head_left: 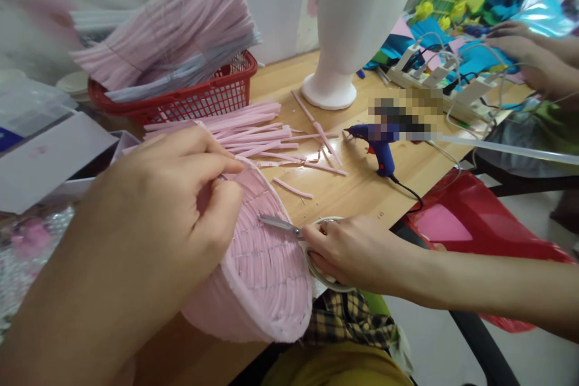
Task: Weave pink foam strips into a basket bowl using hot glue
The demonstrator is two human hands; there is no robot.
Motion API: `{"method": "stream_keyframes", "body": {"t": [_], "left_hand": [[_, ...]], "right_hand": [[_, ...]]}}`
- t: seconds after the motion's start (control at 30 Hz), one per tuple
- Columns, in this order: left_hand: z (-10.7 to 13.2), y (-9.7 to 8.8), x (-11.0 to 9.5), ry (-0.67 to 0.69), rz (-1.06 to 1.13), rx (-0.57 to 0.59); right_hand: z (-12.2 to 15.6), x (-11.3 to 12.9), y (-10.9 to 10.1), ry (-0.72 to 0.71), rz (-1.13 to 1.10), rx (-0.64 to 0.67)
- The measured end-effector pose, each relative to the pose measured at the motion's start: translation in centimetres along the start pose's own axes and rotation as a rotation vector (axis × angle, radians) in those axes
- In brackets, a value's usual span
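Note:
A pink bowl-shaped piece (262, 265) made of wound chenille stems lies on its side at the near table edge. My left hand (181, 199) grips its upper rim, fingers curled and pinching the pink material. My right hand (348, 250) is closed on a pair of scissors (289, 228) with pale handles; the blades point left and rest on the piece's ribbed surface. Loose pink stems (253, 132) lie spread on the wooden table (344, 187) just behind.
A red basket (217, 93) holds bundles of pink stems at the back left. A white mannequin-head stand (330, 87), a blue glue gun (380, 145) with cord, and a power strip (443, 81) sit behind. Another person's hand (520, 42) works at the far right. A red stool (470, 223) stands below the table.

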State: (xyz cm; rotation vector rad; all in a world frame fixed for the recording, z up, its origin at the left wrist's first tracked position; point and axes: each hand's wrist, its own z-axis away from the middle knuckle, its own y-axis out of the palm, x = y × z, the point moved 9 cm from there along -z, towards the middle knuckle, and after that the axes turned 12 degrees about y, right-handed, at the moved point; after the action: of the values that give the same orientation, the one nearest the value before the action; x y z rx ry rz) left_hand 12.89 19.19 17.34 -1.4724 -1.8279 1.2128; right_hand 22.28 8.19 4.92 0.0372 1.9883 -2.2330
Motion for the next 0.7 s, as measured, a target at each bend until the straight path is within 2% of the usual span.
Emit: {"method": "stream_keyframes", "body": {"t": [0.13,0.5,0.7], "left_hand": [[-0.09,-0.01,0.00,0.001,-0.008,0.011],[-0.09,-0.30,-0.04,-0.023,-0.076,0.049],[-0.14,-0.18,0.19,-0.044,-0.082,0.077]], "right_hand": [[-0.37,-0.04,0.38,0.014,-0.037,0.048],[-0.12,0.30,0.80,-0.065,-0.061,-0.008],[-0.26,-0.15,0.92,-0.027,-0.102,0.014]]}}
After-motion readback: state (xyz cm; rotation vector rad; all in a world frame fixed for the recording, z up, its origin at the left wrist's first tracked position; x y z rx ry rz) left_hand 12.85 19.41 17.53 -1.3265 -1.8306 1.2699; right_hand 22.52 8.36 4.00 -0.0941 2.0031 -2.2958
